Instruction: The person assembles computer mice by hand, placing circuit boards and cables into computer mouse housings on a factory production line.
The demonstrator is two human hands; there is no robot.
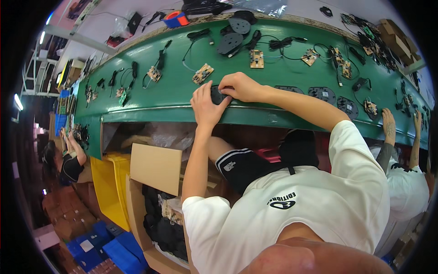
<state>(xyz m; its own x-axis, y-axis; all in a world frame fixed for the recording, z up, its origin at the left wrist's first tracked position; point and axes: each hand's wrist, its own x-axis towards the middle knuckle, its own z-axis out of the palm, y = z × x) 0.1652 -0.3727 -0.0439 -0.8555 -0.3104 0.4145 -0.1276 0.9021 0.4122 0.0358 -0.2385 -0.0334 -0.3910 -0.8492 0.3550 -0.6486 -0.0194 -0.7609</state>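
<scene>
A small black plastic plate (pixel 216 96) lies near the front edge of the green workbench, partly covered by my hands. My left hand (pixel 205 106) grips it, with the thumb on its near side and the fingers over its left. Over its right end my right hand (pixel 240 87) is closed in a pinch; what sits between those fingertips is hidden. Just beyond my hands is a tan circuit board (pixel 203 73) with a thin cable. Another circuit board (pixel 257 59) lies further right. Black rounded plates (pixel 322 94) are set in a row to the right of my forearm.
Grey rounded plates (pixel 230 44) are piled at the back. An orange-and-blue tape roll (pixel 176 19) stands beyond the bench. Below are a cardboard box (pixel 135 214) of black pieces and a yellow bin (pixel 107 192). A co-worker's hand (pixel 388 125) rests at the right; another person sits far left.
</scene>
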